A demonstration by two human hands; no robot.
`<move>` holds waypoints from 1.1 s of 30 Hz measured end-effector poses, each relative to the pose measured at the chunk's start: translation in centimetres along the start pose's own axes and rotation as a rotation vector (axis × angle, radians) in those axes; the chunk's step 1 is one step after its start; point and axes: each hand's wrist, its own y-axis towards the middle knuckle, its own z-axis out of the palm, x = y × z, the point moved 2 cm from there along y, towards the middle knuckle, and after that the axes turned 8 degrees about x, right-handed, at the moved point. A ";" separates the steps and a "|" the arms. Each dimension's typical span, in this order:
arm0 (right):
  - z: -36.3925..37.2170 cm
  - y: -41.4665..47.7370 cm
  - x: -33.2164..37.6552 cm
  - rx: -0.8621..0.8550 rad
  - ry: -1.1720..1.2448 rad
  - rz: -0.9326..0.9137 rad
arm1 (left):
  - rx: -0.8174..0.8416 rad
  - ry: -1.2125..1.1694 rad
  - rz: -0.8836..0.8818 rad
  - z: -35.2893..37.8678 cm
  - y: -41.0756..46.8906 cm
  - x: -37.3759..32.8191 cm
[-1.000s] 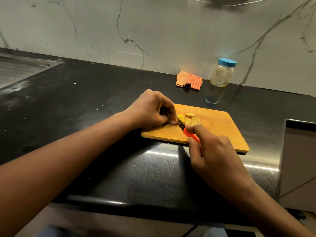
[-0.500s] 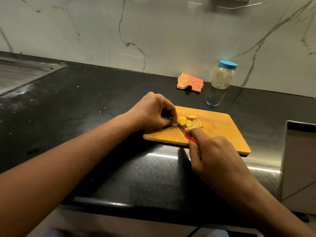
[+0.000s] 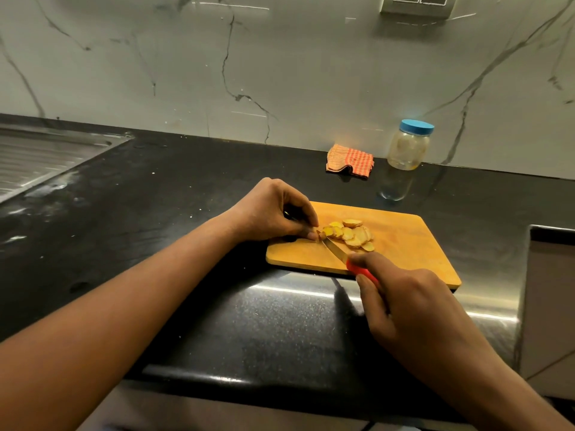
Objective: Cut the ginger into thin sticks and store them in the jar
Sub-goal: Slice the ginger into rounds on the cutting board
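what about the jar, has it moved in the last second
No. The jar stands just right of the cloth against the wall, as before.

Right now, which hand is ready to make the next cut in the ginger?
The right hand. It grips the red-handled knife, whose blade tip is at the ginger on the cutting board. The left hand is busy pinching the ginger steady.

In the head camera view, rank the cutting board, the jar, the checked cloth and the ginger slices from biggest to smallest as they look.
1. cutting board, clearly largest.
2. jar.
3. checked cloth and ginger slices: the cloth and the pile look about alike, and the cloth lies farther from the camera, so I leave them unranked.
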 end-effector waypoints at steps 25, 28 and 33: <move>1.4 0.9 1.8 0.070 0.234 -0.004 | 0.071 0.100 0.031 -1.1 -4.8 -0.6; 1.5 1.1 1.6 0.061 0.232 -0.003 | 0.077 0.110 0.020 -1.1 -4.7 -0.6; 1.2 1.0 1.2 0.035 0.216 -0.009 | 0.075 0.091 -0.007 -1.2 -4.6 -0.4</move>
